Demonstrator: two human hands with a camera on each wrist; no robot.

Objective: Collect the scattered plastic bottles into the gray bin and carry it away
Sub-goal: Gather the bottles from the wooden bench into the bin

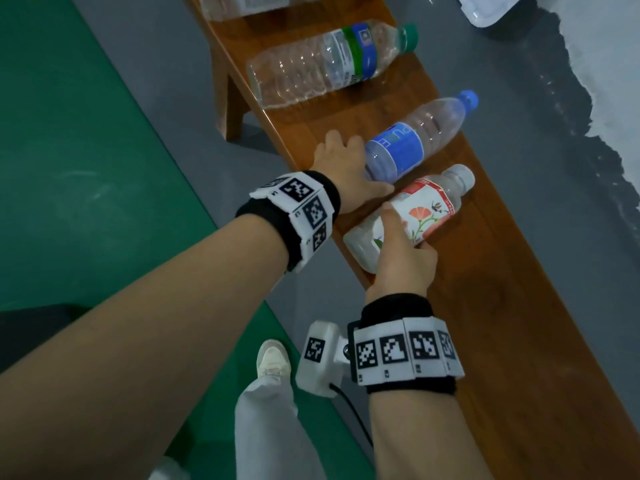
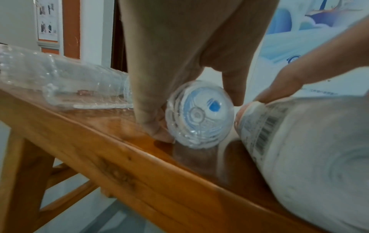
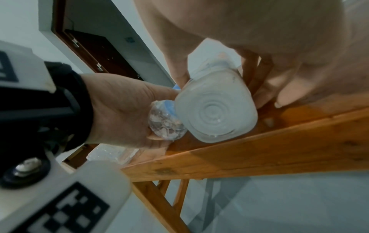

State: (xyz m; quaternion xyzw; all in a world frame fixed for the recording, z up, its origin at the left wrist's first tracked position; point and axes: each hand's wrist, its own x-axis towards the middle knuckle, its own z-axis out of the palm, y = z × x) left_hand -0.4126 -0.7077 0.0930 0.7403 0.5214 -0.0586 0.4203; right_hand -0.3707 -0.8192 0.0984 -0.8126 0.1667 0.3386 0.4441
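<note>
Fingers (image 2: 147, 119) of both hands curl round two bottles lying crosswise on the bench (image 1: 485, 306), caps pointing away

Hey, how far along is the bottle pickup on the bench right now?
Early. No gray bin shows in any view, so nothing looks collected yet. In hand: the left hand grips the base of the blue-label bottle, and the right hand holds the flower-label bottle; both bottles lie on the wooden bench. Left: the green-cap bottle lies untouched farther along, plus binning everything and carrying the bin away.
</note>
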